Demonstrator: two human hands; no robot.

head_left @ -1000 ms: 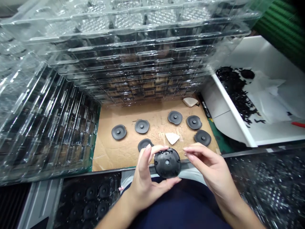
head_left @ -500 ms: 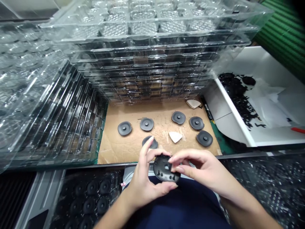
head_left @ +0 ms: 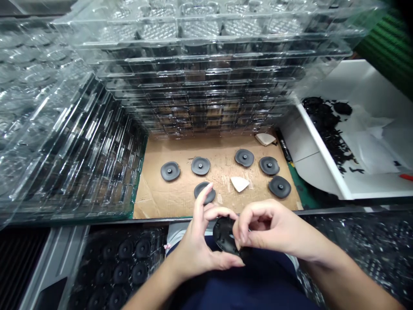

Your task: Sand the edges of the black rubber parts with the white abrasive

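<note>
My left hand (head_left: 200, 237) grips a round black plastic part (head_left: 223, 234) by its edges, between thumb and fingers, just in front of my body. Small pegs show on the face of the part. My right hand (head_left: 263, 226) is closed, its fingertips pinched together against the right side of that part; whatever lies between them is hidden. Beyond my left fingertips lies a dark grey disc (head_left: 206, 196) with a raised centre, partly covered by my index finger. Several similar discs rest on the cardboard (head_left: 155, 200), among them a grey disc (head_left: 279, 187) at the right.
Stacked clear plastic trays (head_left: 206, 77) rise behind the cardboard, with another tray stack (head_left: 80, 142) on the left. A white bin (head_left: 329, 150) at right holds small black parts (head_left: 325, 125). White triangular pieces (head_left: 239, 184) and a marker (head_left: 284, 146) lie nearby. A tray of black discs (head_left: 121, 273) sits lower left.
The black part has tilted and dropped slightly toward my body, so its face looks darker. My right fingers have curled in closer against it. The camera view has shifted a little.
</note>
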